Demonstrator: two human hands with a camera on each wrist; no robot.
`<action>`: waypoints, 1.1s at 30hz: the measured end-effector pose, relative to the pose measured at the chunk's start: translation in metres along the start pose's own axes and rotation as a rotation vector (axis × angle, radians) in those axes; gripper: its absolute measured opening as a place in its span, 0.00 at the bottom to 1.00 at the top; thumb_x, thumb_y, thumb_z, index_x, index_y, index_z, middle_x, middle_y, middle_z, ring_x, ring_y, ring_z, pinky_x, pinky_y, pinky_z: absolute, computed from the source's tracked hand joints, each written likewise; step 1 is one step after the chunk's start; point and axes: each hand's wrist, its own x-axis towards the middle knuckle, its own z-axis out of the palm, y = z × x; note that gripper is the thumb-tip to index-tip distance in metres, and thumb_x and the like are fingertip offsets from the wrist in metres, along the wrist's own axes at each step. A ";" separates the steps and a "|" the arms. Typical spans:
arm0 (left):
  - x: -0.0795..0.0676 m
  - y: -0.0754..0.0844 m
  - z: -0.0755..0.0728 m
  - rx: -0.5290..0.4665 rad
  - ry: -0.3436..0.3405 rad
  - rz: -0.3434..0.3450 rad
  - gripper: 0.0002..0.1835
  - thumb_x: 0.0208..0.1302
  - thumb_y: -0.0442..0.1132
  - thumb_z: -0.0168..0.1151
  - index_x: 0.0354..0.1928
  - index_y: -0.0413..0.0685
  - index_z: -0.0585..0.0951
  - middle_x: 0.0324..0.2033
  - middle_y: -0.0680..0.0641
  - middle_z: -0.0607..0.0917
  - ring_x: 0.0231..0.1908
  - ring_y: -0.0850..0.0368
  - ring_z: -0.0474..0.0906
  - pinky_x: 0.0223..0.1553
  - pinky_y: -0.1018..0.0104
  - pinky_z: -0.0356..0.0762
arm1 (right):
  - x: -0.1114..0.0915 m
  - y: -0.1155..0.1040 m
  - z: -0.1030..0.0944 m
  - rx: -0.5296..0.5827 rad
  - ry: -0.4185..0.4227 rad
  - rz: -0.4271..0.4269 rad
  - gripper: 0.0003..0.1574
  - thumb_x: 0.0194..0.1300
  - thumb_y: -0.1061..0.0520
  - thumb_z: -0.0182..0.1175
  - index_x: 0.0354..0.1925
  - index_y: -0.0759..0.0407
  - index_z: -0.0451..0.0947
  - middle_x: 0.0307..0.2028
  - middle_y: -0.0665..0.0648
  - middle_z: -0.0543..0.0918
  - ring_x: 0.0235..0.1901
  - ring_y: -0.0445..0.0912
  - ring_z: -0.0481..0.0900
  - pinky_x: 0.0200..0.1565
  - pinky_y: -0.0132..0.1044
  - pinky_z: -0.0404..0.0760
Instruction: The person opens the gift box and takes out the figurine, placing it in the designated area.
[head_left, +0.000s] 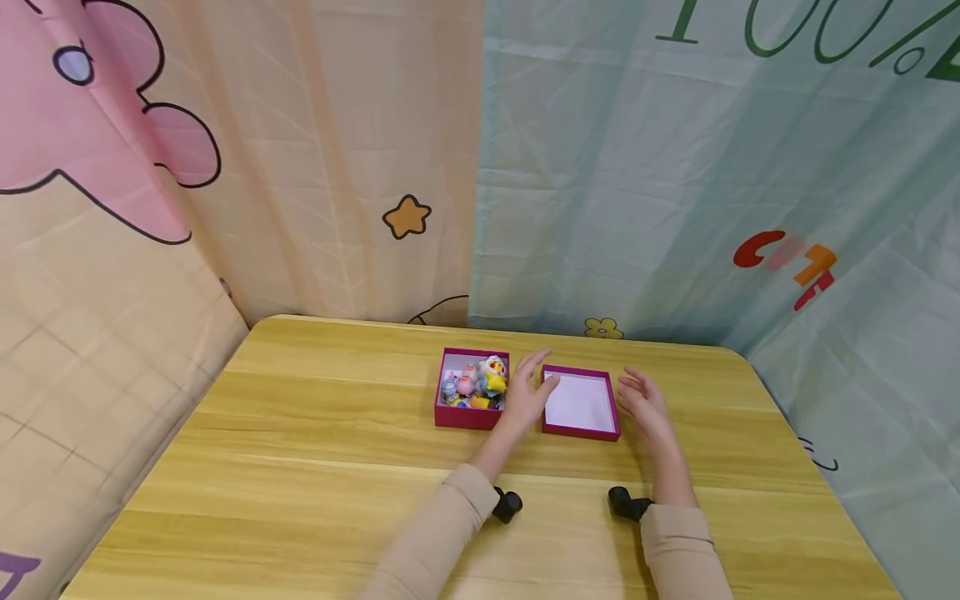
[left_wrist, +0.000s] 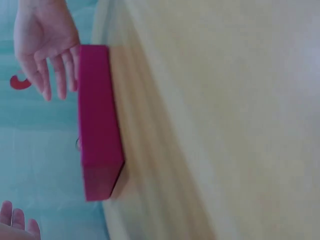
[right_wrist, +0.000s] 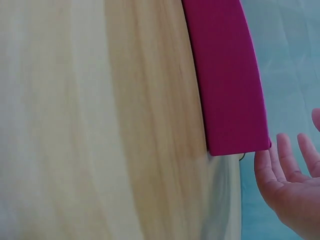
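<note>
My left hand (head_left: pixel 525 396) hovers between a magenta box (head_left: pixel 471 419) and its shallow magenta lid (head_left: pixel 581 432), fingers stretched forward and thumb spread toward the lid. Small toy figures (head_left: pixel 467 382) fill the box: pink, blue and yellow ones, with a larger white-capped one at the back. The lid lies with its white inside facing up. At its right side, my right hand (head_left: pixel 643 408) is held with fingers loosely extended. In the right wrist view those fingertips (right_wrist: pixel 284 145) come right up by the lid's corner (right_wrist: pixel 235 135). Neither hand holds anything.
Both things stand on a light wooden table (head_left: pixel 300 467), toward its far edge. Printed curtains (head_left: pixel 360 125) hang close behind and at both sides. Black wrist cameras (head_left: pixel 508 505) stick out inward from the cuffs.
</note>
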 end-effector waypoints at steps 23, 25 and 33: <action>0.010 -0.006 -0.121 0.409 0.128 0.102 0.30 0.54 0.32 0.64 0.61 0.45 0.70 0.54 0.40 0.72 0.56 0.42 0.65 0.58 0.46 0.62 | -0.017 -0.042 0.047 -0.326 -0.152 -0.299 0.38 0.63 0.54 0.57 0.66 0.59 0.52 0.60 0.70 0.62 0.57 0.64 0.62 0.59 0.57 0.62; 0.008 -0.012 -0.131 0.408 0.130 0.123 0.30 0.52 0.31 0.64 0.60 0.43 0.70 0.53 0.38 0.73 0.55 0.39 0.65 0.57 0.45 0.63 | -0.017 -0.044 0.053 -0.340 -0.175 -0.319 0.39 0.63 0.55 0.57 0.66 0.58 0.52 0.60 0.69 0.62 0.58 0.64 0.62 0.58 0.57 0.64; 0.003 -0.038 -0.159 0.289 0.035 0.128 0.33 0.54 0.36 0.64 0.63 0.49 0.67 0.47 0.37 0.72 0.44 0.41 0.71 0.44 0.51 0.75 | -0.015 -0.049 0.077 -0.495 -0.234 -0.425 0.40 0.60 0.54 0.60 0.66 0.57 0.54 0.59 0.67 0.64 0.58 0.62 0.63 0.56 0.58 0.66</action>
